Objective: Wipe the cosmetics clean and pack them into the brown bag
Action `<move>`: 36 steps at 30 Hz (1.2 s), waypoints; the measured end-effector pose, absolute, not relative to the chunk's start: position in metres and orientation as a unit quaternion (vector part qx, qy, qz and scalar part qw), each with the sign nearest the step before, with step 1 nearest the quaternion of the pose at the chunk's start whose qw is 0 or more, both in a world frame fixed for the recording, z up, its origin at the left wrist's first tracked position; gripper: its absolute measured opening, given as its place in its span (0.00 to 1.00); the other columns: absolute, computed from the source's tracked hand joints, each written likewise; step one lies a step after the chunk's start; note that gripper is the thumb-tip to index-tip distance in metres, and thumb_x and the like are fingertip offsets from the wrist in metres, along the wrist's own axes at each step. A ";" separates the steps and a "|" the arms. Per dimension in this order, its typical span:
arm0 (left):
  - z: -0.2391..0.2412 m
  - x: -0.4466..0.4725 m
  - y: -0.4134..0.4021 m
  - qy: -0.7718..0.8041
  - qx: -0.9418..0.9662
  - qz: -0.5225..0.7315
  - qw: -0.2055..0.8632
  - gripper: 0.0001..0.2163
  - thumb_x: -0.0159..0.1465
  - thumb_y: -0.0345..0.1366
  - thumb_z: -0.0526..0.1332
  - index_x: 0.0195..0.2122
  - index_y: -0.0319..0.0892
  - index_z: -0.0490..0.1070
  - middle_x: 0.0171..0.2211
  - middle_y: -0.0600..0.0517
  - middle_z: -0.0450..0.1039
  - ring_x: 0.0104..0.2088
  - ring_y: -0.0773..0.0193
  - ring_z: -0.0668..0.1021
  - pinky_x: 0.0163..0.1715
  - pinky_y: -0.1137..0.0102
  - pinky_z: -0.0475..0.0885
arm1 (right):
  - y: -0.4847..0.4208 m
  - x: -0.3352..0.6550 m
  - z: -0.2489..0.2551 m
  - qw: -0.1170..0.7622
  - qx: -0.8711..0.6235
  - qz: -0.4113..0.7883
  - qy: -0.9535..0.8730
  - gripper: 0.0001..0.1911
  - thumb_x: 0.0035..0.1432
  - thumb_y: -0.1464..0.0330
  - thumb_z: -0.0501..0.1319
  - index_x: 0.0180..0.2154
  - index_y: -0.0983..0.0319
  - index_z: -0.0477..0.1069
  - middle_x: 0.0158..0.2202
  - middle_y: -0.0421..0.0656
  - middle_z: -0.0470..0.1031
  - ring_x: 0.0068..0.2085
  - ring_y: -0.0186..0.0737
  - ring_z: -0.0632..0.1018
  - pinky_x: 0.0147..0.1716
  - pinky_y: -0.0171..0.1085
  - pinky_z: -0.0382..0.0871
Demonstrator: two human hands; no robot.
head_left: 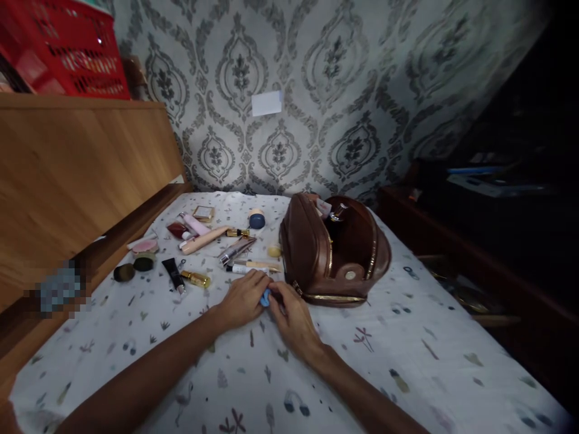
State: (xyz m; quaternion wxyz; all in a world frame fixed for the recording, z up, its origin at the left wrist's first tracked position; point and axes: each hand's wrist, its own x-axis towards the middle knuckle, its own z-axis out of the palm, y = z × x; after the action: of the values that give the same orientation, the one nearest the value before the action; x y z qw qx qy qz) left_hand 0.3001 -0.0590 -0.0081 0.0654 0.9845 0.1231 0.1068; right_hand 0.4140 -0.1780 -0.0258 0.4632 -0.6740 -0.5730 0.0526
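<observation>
My left hand (pixel 245 299) and my right hand (pixel 292 317) meet over the patterned sheet, fingers closed around a small light-blue item (pixel 265 298). Most of that item is covered by my fingers, so its kind is hidden. Just right of my hands stands a brown leather cosmetic bag (pixel 307 253), its top unzipped and a few things visible inside. Beyond my fingers lie a white tube with a black cap (pixel 248 269) and a silver tube (pixel 237 250). To the left are a gold bottle (pixel 196 278) and a black tube (pixel 174 274).
More cosmetics lie farther back, among them a peach tube (pixel 204 239), a dark blue jar (pixel 257 219) and a gold compact (pixel 203 213). A wooden cabinet (pixel 85 157) with a red basket (pixel 85 54) borders the left. Dark furniture (pixel 452 241) lines the right; a patterned wall closes the back.
</observation>
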 end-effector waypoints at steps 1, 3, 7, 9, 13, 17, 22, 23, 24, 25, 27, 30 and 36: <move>-0.008 0.300 -0.059 0.122 0.985 0.102 0.066 0.08 0.64 0.32 0.57 0.45 0.41 0.67 0.45 0.45 0.71 0.49 0.53 0.71 0.46 0.61 0.72 | -0.177 0.414 -0.030 0.469 -0.672 0.057 -0.570 0.09 0.63 0.72 0.52 0.42 0.60 0.69 0.39 0.47 0.78 0.41 0.44 0.78 0.43 0.43 0.73; -0.007 0.300 -0.059 0.120 0.986 0.094 0.068 0.08 0.64 0.32 0.57 0.45 0.41 0.67 0.45 0.45 0.70 0.49 0.53 0.71 0.45 0.61 0.72 | -0.177 0.415 -0.034 0.472 -0.667 0.071 -0.572 0.09 0.63 0.70 0.52 0.42 0.60 0.70 0.39 0.46 0.78 0.40 0.44 0.78 0.43 0.43 0.74; -0.007 0.299 -0.058 0.122 0.987 0.080 0.071 0.08 0.64 0.33 0.57 0.45 0.42 0.66 0.47 0.44 0.69 0.50 0.53 0.70 0.45 0.60 0.73 | -0.177 0.420 -0.035 0.473 -0.655 0.088 -0.583 0.08 0.63 0.68 0.53 0.40 0.59 0.70 0.38 0.46 0.78 0.40 0.45 0.79 0.42 0.44 0.74; -0.008 0.299 -0.057 0.119 0.988 0.075 0.069 0.09 0.64 0.33 0.57 0.46 0.42 0.66 0.47 0.44 0.69 0.50 0.53 0.70 0.46 0.60 0.72 | -0.177 0.420 -0.034 0.473 -0.655 0.090 -0.582 0.09 0.62 0.67 0.53 0.40 0.59 0.70 0.38 0.46 0.78 0.40 0.46 0.79 0.42 0.44 0.74; -0.006 0.299 -0.058 0.118 0.989 0.069 0.060 0.10 0.65 0.36 0.59 0.46 0.43 0.67 0.48 0.45 0.69 0.50 0.53 0.71 0.45 0.61 0.72 | -0.178 0.421 -0.036 0.473 -0.658 0.091 -0.578 0.10 0.63 0.65 0.53 0.41 0.58 0.71 0.39 0.47 0.79 0.40 0.47 0.80 0.42 0.45 0.75; -0.004 0.298 -0.058 0.118 0.989 0.072 0.058 0.15 0.63 0.43 0.62 0.47 0.42 0.67 0.48 0.45 0.70 0.50 0.53 0.71 0.43 0.63 0.72 | -0.178 0.423 -0.040 0.470 -0.660 0.100 -0.578 0.11 0.62 0.64 0.53 0.42 0.59 0.71 0.40 0.48 0.79 0.41 0.47 0.80 0.42 0.46 0.76; -0.002 0.297 -0.057 0.100 0.991 0.082 0.044 0.20 0.63 0.51 0.61 0.47 0.40 0.68 0.46 0.45 0.70 0.49 0.52 0.72 0.41 0.63 0.72 | -0.178 0.425 -0.039 0.469 -0.670 0.113 -0.565 0.12 0.61 0.62 0.54 0.41 0.58 0.72 0.40 0.48 0.80 0.39 0.47 0.81 0.41 0.45 0.76; -0.001 0.297 -0.057 0.098 0.991 0.083 0.040 0.21 0.64 0.52 0.60 0.47 0.39 0.69 0.46 0.45 0.71 0.49 0.52 0.72 0.40 0.63 0.72 | -0.179 0.425 -0.038 0.468 -0.672 0.116 -0.563 0.12 0.62 0.61 0.54 0.42 0.58 0.72 0.40 0.48 0.80 0.39 0.48 0.81 0.42 0.45 0.76; -0.001 0.296 -0.057 0.097 0.991 0.082 0.037 0.21 0.65 0.53 0.59 0.47 0.39 0.69 0.46 0.45 0.71 0.49 0.52 0.72 0.39 0.63 0.72 | -0.179 0.425 -0.037 0.467 -0.673 0.119 -0.561 0.13 0.62 0.60 0.54 0.42 0.58 0.73 0.40 0.48 0.80 0.39 0.48 0.81 0.42 0.45 0.76; -0.001 0.296 -0.058 0.099 0.991 0.081 0.034 0.21 0.65 0.54 0.59 0.46 0.39 0.69 0.46 0.45 0.71 0.48 0.52 0.72 0.39 0.63 0.72 | -0.179 0.424 -0.035 0.465 -0.675 0.124 -0.559 0.13 0.62 0.60 0.54 0.42 0.58 0.73 0.40 0.48 0.80 0.39 0.48 0.81 0.42 0.45 0.76; 0.000 0.297 -0.058 0.100 0.991 0.080 0.031 0.21 0.66 0.54 0.57 0.46 0.39 0.69 0.46 0.45 0.71 0.48 0.53 0.72 0.38 0.63 0.72 | -0.180 0.423 -0.032 0.461 -0.676 0.133 -0.559 0.14 0.64 0.59 0.53 0.42 0.58 0.73 0.39 0.48 0.80 0.38 0.47 0.80 0.41 0.44 0.75; 0.000 0.297 -0.059 0.102 0.991 0.088 0.021 0.19 0.69 0.51 0.55 0.47 0.39 0.70 0.45 0.45 0.72 0.48 0.54 0.73 0.40 0.64 0.72 | -0.180 0.422 -0.029 0.463 -0.676 0.137 -0.557 0.17 0.65 0.56 0.51 0.40 0.58 0.73 0.38 0.48 0.80 0.37 0.46 0.79 0.39 0.42 0.74; -0.007 0.297 -0.061 0.108 0.988 0.114 -0.005 0.13 0.72 0.42 0.52 0.46 0.39 0.69 0.44 0.46 0.71 0.47 0.57 0.73 0.39 0.66 0.71 | -0.181 0.421 -0.033 0.462 -0.680 0.141 -0.551 0.23 0.66 0.52 0.49 0.41 0.62 0.73 0.39 0.49 0.80 0.37 0.45 0.78 0.42 0.41 0.73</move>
State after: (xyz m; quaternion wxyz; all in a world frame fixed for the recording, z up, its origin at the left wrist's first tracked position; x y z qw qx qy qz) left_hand 0.2970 -0.0610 -0.0068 -0.0050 0.9877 0.1076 0.1136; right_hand 0.4212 -0.1806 -0.0335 0.4624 -0.6802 -0.5510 0.1412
